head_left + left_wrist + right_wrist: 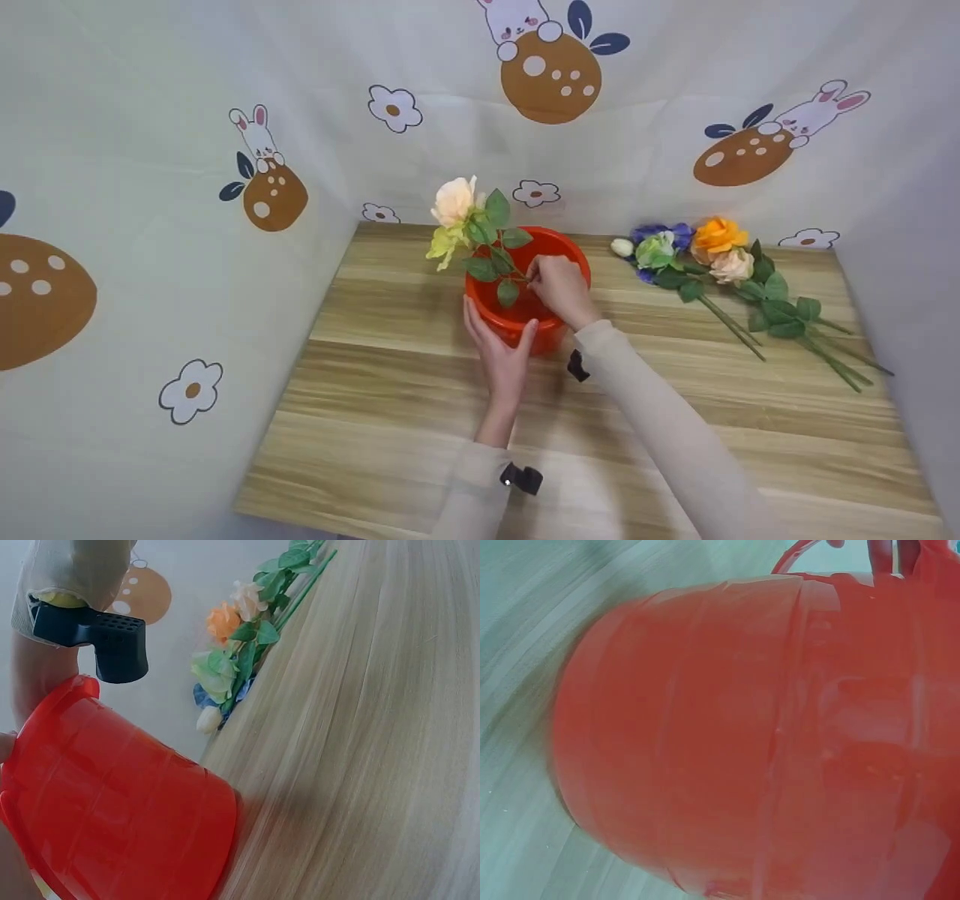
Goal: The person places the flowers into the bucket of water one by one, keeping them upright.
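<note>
A red plastic bucket [555, 330] stands upright on the table, its wall filling much of both wrist views. My left hand [504, 364] holds it at the front left, thumb at the near side and fingers along the left wall. Over the bucket's mouth, my right hand [559, 289] pinches the stem of artificial flowers with green leaves [499, 210]. Their peach rose [454, 201] and yellow-green bloom [445, 244] lean out past the left rim. The stem's lower end is hidden by the right hand.
More artificial flowers lie at the table's right: an orange rose [720, 236], a pale pink rose [731, 266], a green bloom [657, 250], purple petals and a white bud [621, 247]. Their stems [832, 360] point toward the front right. A printed curtain [645, 165] hangs behind the wooden table [375, 390].
</note>
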{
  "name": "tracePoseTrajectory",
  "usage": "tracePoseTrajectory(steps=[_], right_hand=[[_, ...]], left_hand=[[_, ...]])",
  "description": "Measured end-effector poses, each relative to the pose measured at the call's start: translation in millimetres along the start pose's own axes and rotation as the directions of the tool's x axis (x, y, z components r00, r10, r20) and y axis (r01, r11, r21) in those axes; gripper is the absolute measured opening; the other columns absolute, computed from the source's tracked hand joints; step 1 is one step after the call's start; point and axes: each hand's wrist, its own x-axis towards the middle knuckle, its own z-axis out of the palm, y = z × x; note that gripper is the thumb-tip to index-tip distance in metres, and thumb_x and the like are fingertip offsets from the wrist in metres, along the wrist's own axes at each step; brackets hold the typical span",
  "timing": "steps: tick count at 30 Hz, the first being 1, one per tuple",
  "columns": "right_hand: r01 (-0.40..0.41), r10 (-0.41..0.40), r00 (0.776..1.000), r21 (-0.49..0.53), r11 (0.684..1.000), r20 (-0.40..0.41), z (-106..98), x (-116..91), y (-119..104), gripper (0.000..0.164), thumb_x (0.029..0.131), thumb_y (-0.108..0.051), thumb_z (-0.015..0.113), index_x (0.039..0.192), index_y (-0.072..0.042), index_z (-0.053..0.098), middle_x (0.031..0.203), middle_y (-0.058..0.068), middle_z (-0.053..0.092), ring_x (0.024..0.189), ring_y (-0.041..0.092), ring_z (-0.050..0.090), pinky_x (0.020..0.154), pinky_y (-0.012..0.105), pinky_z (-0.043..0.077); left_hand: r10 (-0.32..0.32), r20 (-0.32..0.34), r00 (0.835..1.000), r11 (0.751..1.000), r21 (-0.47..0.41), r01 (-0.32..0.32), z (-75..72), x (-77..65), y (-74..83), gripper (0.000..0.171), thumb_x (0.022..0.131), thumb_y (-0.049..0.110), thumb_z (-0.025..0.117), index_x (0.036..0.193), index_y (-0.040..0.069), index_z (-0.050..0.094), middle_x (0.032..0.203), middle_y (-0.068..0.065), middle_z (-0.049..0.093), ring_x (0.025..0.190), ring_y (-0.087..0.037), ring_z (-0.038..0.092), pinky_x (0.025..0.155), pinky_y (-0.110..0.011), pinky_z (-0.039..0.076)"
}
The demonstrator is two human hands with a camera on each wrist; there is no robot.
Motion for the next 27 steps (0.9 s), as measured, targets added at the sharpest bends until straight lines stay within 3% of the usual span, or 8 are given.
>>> tracePoseTrajectory(steps=[27], right_hand=[[0.007, -0.007, 1.000, 0.030, 1.000, -0.003, 0.4, -1.6, 0.2, 0.010, 0.089, -0.002, 0.067, 0.096, -0.006, 0.073, 0.095, 0.010, 0.075, 0.094, 0.028, 0.070, 0.088, 0.040, 0.059]], left_hand=[[0.027, -0.018, 0.999, 1.000, -0.005, -0.027, 0.6, -0.7, 0.3, 0.107, 0.081, 0.026, 0.083, 0.159, 0.007, 0.012, 0.165, -0.014, 0.016, 0.151, -0.029, 0.024, 0.122, -0.050, 0.027]])
